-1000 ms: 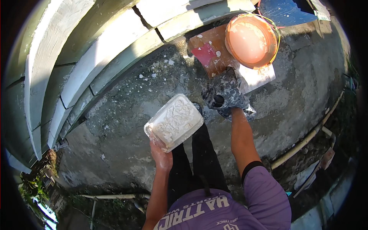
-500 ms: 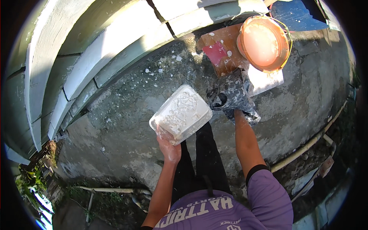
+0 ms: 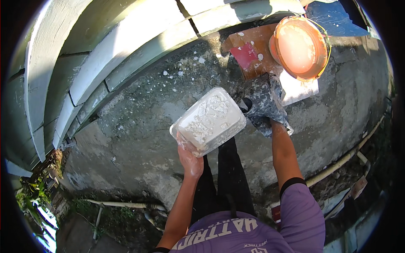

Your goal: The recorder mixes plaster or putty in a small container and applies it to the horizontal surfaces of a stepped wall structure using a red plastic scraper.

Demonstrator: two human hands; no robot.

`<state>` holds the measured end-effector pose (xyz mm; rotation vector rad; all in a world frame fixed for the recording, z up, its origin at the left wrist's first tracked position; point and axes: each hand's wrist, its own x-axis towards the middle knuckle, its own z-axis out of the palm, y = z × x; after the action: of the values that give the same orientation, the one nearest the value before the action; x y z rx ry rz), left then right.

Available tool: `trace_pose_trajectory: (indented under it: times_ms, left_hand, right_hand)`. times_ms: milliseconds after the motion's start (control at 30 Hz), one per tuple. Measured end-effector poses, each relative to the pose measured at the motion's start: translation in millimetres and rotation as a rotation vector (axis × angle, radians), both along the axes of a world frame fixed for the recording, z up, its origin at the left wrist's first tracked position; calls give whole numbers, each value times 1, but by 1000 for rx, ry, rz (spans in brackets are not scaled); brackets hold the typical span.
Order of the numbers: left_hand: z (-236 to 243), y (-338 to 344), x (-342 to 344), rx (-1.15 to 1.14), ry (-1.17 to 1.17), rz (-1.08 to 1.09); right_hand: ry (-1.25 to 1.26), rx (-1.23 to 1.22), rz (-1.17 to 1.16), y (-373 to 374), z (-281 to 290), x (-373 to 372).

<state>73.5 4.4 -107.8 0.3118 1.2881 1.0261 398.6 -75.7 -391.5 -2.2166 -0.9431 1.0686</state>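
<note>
My left hand (image 3: 189,159) grips the near left corner of a clear plastic tub (image 3: 209,122), its fingers partly hidden by the tub. Lumpy white paste covers the middle of the tub, and white smears mark my skin. Over my right hand hangs a crumpled black plastic bag (image 3: 270,105), streaked with white; it reaches down to the wrist and hides the fingers. The bag lies just right of the tub. Whether the hidden fingers hold anything does not show.
Beyond the bag stands an orange bucket (image 3: 297,48) of pale liquid with a yellow handle. Near it are a brown board (image 3: 253,63) with a pink patch, a white sheet (image 3: 299,88) and a blue sheet (image 3: 333,19). White-green ledges (image 3: 126,38) curve along the left; pipes (image 3: 346,158) edge the concrete.
The tub in my left hand has shifted slightly right and up. The bag-covered right hand has moved a little to the right too, and the view has shifted slightly.
</note>
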Motion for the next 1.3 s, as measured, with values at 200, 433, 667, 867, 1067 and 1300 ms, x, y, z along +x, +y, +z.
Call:
trace_pose_trajectory:
  times_ms: [200,433,667,867,1067,1300]
  left_hand:
    - [-2,3,3,-74,-114,45]
    - [-4,-1,1,-2,-25,-29]
    - [-2,-2,2,40,-14,-49]
    - [3,-3,6,66,-52,-1]
    - [4,-6,3,64,-12,-3]
    - [-1,-12,-6,-5,64,-54]
  right_hand:
    - [42,-29,37,-30,7,-6]
    - [71,-47,52,-48,12,-8]
    - [94,-42,79,-51,12,-21]
    - [122,-31,115,-47,7,-39]
    - [123,-22,121,-50,5,-44]
    - [117,-23,128,-56,5,-33]
